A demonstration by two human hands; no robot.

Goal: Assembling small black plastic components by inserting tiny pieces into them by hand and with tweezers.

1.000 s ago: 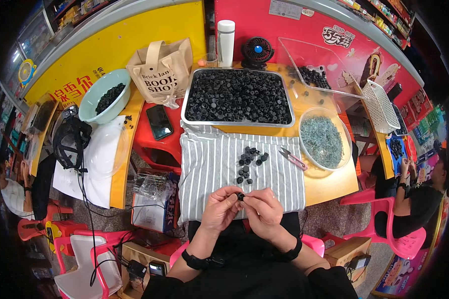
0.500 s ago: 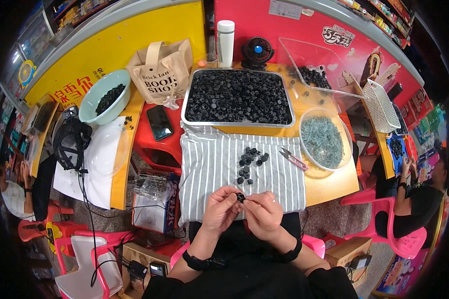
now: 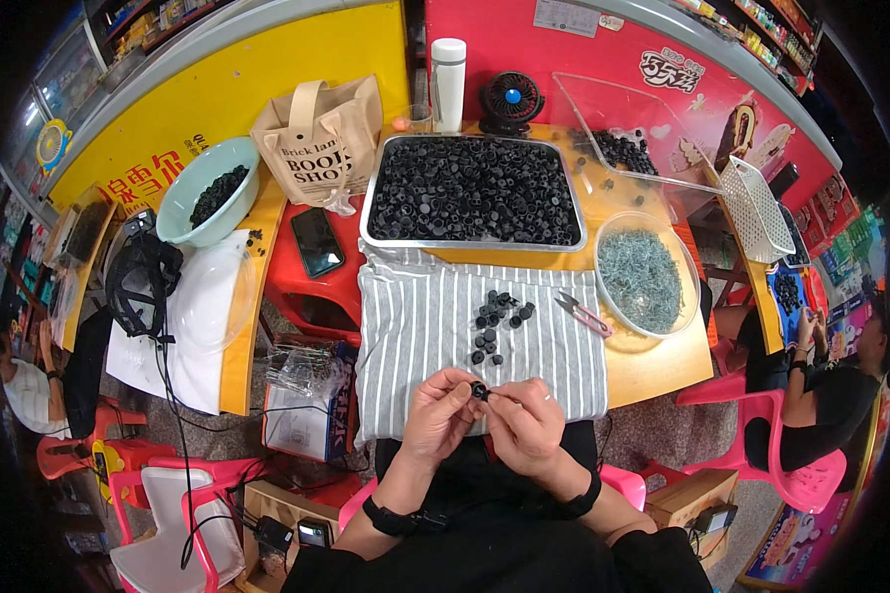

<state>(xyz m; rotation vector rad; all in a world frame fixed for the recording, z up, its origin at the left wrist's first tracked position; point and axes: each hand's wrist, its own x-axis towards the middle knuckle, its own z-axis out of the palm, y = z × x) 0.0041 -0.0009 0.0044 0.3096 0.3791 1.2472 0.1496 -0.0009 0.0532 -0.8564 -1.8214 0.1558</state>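
Between thumb and fingers, my left hand [image 3: 439, 413] pinches a small black round cap [image 3: 479, 390] at the near edge of a grey striped cloth [image 3: 415, 326]. My right hand [image 3: 526, 423] closes its fingertips on the same cap from the other side. Just beyond lie several loose black caps [image 3: 502, 310] in a small scattered group on the cloth. To their right rest small snips [image 3: 585, 314] with pink handles. Behind the cloth stands a metal tray [image 3: 368, 212] heaped with black caps.
A clear round tub [image 3: 603, 287] of greenish stringy scraps stands right. At the left are a pale green basin [image 3: 173, 222] with black pieces, a phone [image 3: 316, 242] and a tote bag [image 3: 311, 128]. A white bottle [image 3: 448, 84] and small fan [image 3: 510, 102] stand behind. People sit at both sides.
Both hands stay in nearly the same place, still holding the small black cap, which looks slightly turned. The loose caps and snips have not moved.
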